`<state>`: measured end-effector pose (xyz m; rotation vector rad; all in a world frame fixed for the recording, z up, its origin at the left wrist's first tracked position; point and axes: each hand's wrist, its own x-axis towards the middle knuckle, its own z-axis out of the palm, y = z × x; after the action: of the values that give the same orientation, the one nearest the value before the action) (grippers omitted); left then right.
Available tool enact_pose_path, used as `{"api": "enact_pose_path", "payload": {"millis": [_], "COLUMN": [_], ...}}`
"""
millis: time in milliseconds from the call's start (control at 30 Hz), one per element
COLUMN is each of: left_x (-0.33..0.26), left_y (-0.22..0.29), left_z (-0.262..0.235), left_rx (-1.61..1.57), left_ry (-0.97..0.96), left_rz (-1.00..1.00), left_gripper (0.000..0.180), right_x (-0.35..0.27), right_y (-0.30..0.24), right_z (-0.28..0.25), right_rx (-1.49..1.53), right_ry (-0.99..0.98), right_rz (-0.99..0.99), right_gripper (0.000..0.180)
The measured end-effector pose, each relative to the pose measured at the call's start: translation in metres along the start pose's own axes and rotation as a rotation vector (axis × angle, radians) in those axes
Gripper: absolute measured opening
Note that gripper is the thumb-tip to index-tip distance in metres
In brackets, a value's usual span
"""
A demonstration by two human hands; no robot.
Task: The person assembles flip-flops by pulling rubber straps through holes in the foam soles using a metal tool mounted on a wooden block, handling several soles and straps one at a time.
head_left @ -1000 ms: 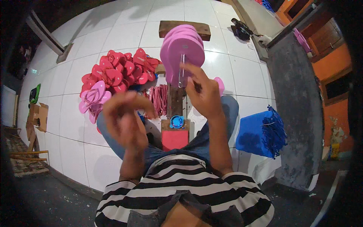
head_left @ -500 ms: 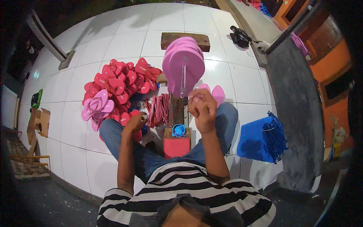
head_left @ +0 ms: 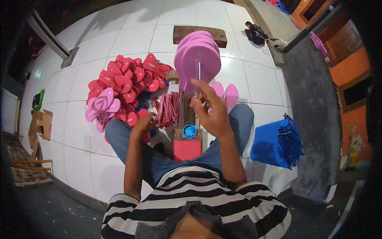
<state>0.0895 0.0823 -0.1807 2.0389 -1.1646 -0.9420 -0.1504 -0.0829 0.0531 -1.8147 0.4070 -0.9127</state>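
A stack of pink flip-flop soles (head_left: 200, 59) stands before me on a wooden stand (head_left: 186, 111). A thin metal rod (head_left: 198, 71) hangs down across the front sole. My right hand (head_left: 213, 111) is at the rod's lower end, with thumb and index finger apart on either side of it; whether they touch it is unclear. My left hand (head_left: 143, 125) is loosely curled, fingers apart, above my left knee, beside a bundle of dark pink straps (head_left: 169, 109). No object shows in it. A small blue cup (head_left: 190, 131) sits on the stand's near end.
At the left lies a heap of red flip-flops (head_left: 119, 81) with pink flip-flops (head_left: 104, 105) on it. Two pink soles (head_left: 230, 95) lie beyond my right hand. Blue sheets (head_left: 268, 141) with a strap bundle (head_left: 292, 139) are at right. A red pad (head_left: 187, 150) lies between my legs.
My right hand has moved up to the lower end of the rod, and its thumb and index finger have spread. My left hand has risen slightly. The view has shifted a little.
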Motion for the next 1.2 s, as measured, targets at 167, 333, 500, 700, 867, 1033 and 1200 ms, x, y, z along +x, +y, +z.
{"api": "enact_pose_path", "payload": {"millis": [167,333,500,700,867,1033,1200], "left_x": [0.006,0.022,0.016,0.028,0.040,0.066,0.038], "left_y": [-0.040,-0.085,-0.022,-0.020,-0.069,-0.045,-0.030], "left_z": [0.010,0.031,0.004,0.012,0.034,0.070,0.099], "left_rx": [-0.208,-0.461,0.099,0.006,-0.131,0.377,0.463], "left_ry": [0.079,0.152,0.025,-0.028,0.049,-0.003,0.155], "left_rz": [-0.040,-0.057,-0.036,0.002,-0.081,-0.155,-0.261], "left_gripper": [0.036,0.036,0.035,0.042,0.044,0.046,0.049], "right_x": [0.001,-0.071,-0.103,-0.095,-0.089,-0.098,-0.101], "right_y": [0.133,0.314,0.274,0.280,0.282,0.306,0.272], "right_z": [0.000,0.080,0.078,0.053,0.076,0.060,0.065], "right_rx": [0.385,-0.453,-0.312,0.028,-0.319,-0.220,-0.304], "right_ry": [0.669,0.194,0.038,0.134,0.059,0.148,-0.015], "right_rz": [0.105,0.334,0.528,0.711,0.550,0.518,0.394], "right_gripper": [0.034,0.055,0.057,0.063,0.065,0.046,0.032]}}
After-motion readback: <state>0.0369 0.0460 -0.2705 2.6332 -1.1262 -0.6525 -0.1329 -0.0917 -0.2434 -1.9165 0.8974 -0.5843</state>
